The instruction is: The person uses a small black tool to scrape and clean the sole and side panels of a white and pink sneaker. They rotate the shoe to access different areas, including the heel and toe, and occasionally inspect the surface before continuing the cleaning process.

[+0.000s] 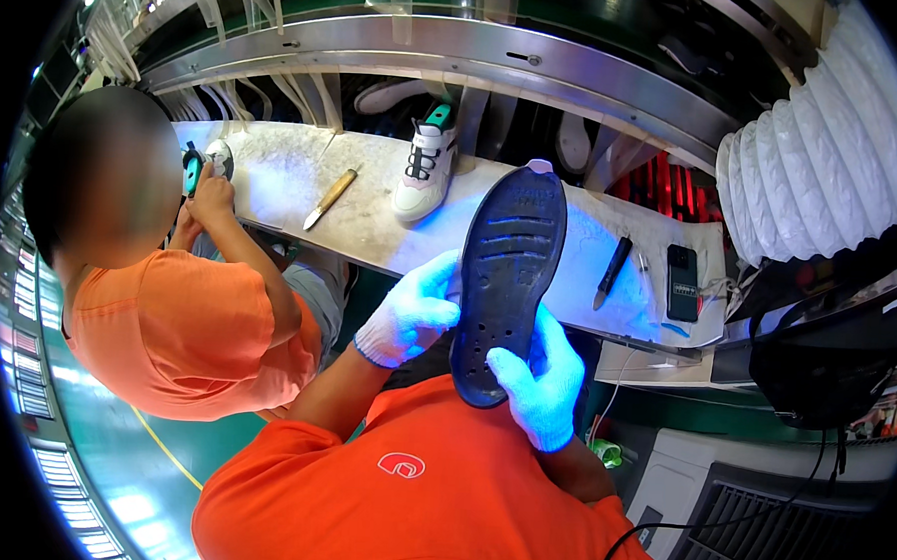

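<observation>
A dark shoe sole (513, 258) is held up in front of me over the bench's front edge. Grooves cross its upper half, small holes dot its lower end, and a pale purple tip shows at the top. My left hand (412, 313), in a white knit glove lit blue, grips the sole's left edge; some fingers are hidden behind it. At the lower right edge, my gloved right hand (546, 384) is closed on the sole with the thumb across its face. Behind it on the bench stands a white sneaker (423, 179) with black laces and a teal insert.
On the bench (273, 172) lie a wooden-handled knife (332, 197), a black-handled knife (614, 272) and a phone (682, 282). A co-worker (166, 328) at left handles another shoe (220, 158). A metal rail (459, 50) runs behind; a white duct (825, 146) hangs right.
</observation>
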A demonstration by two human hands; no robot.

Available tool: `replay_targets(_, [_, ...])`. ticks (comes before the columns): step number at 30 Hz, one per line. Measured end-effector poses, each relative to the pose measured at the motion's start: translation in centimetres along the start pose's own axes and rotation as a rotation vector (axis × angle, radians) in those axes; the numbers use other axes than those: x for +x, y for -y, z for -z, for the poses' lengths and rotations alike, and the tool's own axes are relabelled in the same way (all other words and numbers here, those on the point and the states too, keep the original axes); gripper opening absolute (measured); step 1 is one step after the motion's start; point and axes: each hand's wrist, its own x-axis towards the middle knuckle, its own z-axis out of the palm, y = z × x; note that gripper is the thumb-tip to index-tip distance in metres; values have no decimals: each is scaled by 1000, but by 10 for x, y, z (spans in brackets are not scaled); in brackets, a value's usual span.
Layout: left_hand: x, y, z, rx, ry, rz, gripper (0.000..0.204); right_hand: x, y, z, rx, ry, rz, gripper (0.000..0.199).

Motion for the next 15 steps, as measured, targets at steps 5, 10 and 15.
replay_targets(5, [1,5,5,2,-10,-13,107,2,-1,3,-12,13,-17,79])
replay_targets(10, [2,8,9,-6,-19,-15,106,3,-8,3,-12,2,-30,77])
replay_targets(15, [2,9,14,-12,-20,-2,104,5,-10,2,3,-1,-49,77])
